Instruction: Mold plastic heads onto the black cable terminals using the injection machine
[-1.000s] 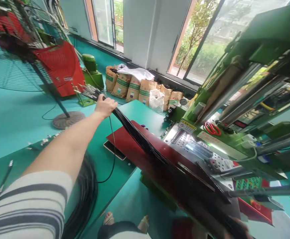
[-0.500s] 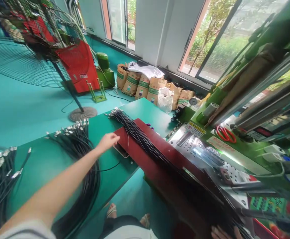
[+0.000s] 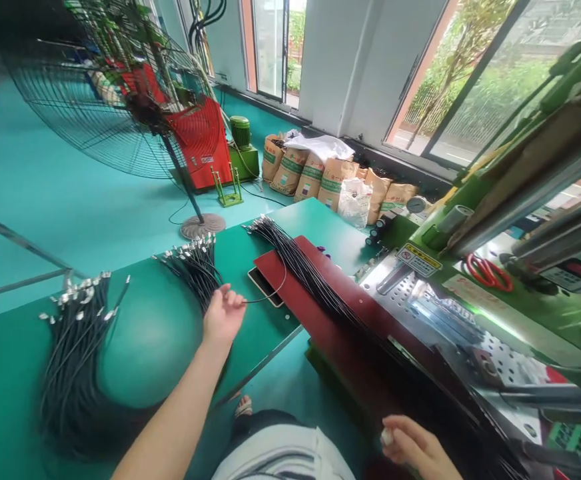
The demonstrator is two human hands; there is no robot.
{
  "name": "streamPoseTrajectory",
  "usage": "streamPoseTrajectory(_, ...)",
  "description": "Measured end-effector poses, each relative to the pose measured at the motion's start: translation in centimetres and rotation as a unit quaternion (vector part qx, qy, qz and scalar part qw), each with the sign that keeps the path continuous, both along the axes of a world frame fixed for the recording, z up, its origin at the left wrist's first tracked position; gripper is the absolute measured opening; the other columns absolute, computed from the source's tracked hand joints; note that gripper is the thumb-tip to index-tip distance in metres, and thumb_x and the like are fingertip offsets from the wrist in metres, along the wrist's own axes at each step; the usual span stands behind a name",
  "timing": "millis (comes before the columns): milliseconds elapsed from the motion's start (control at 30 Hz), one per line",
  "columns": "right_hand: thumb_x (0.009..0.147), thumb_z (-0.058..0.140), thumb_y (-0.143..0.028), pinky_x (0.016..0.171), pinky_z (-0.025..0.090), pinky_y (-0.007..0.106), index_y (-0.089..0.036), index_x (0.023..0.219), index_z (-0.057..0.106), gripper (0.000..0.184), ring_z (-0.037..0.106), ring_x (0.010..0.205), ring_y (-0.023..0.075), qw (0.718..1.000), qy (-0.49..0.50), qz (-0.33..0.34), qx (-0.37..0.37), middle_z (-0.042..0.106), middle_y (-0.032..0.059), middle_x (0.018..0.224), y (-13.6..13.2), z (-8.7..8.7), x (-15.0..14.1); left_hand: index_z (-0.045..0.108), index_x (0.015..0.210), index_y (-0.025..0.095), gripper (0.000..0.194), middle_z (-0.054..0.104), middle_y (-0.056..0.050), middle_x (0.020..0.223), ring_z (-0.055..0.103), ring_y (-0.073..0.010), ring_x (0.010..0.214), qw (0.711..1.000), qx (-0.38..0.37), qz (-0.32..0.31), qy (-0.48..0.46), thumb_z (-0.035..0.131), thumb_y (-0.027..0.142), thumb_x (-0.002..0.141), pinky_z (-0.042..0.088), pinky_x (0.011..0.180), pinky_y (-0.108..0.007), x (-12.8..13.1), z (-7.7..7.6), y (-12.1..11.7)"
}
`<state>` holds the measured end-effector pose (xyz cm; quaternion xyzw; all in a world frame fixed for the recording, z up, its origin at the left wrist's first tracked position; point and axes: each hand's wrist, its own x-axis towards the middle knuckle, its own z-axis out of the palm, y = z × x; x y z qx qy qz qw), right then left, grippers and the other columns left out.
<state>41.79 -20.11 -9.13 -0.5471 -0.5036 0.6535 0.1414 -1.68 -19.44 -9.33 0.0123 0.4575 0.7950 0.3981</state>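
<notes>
My left hand (image 3: pixel 224 313) is closed in a pinch on a thin black cable (image 3: pixel 269 296), which curves from the fingertips up over the edge of a dark red board (image 3: pixel 300 337). Low in the view, my right hand (image 3: pixel 413 445) is closed, with a small pale piece (image 3: pixel 386 437) between thumb and fingers; what it belongs to is unclear. Along the board lies a long bundle of black cables (image 3: pixel 315 283) with metal ends at the far tip. Just behind my left hand, another cable bundle (image 3: pixel 198 273) rests on the green table (image 3: pixel 135 347).
A third cable bundle (image 3: pixel 78 353) curves across the table's left side. A flat pale-rimmed object (image 3: pixel 265 285) lies partly under the board. On the right stands a green machine with a perforated metal bed (image 3: pixel 403 293). A standing fan (image 3: pixel 203 225) and paper sacks (image 3: pixel 310 177) are beyond.
My left hand has drawn back toward me, bringing the thin cable off the board's edge. My right hand has lifted from the near end of the bundle and moved left. The view has shifted left.
</notes>
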Motion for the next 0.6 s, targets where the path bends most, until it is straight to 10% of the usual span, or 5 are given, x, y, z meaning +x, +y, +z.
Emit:
streamPoseTrajectory(133,0.076,0.060,-0.047,0.079,0.048,0.036,-0.020,0.095,0.065,0.034,0.063,0.081,0.0234,0.995,0.066,0.032,0.065,0.067,0.0089,0.085,0.3,3.2,-2.1,0.052,0.087,0.024,0.023,0.036,0.006,0.051,0.039,-0.0104,0.046,0.924,0.068,-0.117,0.357,0.037,0.041,0.088,0.037,0.052,-0.024,5.0,4.6,2.0)
streamPoseTrajectory(333,0.063,0.075,-0.027,0.101,0.030,0.046,-0.031,0.134,0.031,0.084,0.041,0.122,0.0249,0.936,0.235,-0.051,0.256,0.044,0.0078,0.133,2.5,4.8,-6.8,0.058,0.084,0.023,0.026,0.060,-0.002,0.070,0.054,-0.0161,0.067,0.498,0.041,-0.433,0.751,0.034,0.034,0.088,0.039,0.065,-0.029,15.8,2.9,5.5)
streamPoseTrajectory(600,0.080,0.059,-0.042,0.081,0.045,0.037,-0.016,0.087,0.067,0.028,0.061,0.084,0.0210,0.849,0.392,-0.305,0.180,0.066,0.0066,0.079,0.4,1.8,-3.5,0.060,0.098,0.023,0.025,0.062,-0.009,0.082,0.055,-0.0239,0.081,0.367,0.051,-0.385,0.845,0.039,0.024,0.084,0.036,0.073,-0.037,17.8,-2.3,7.3)
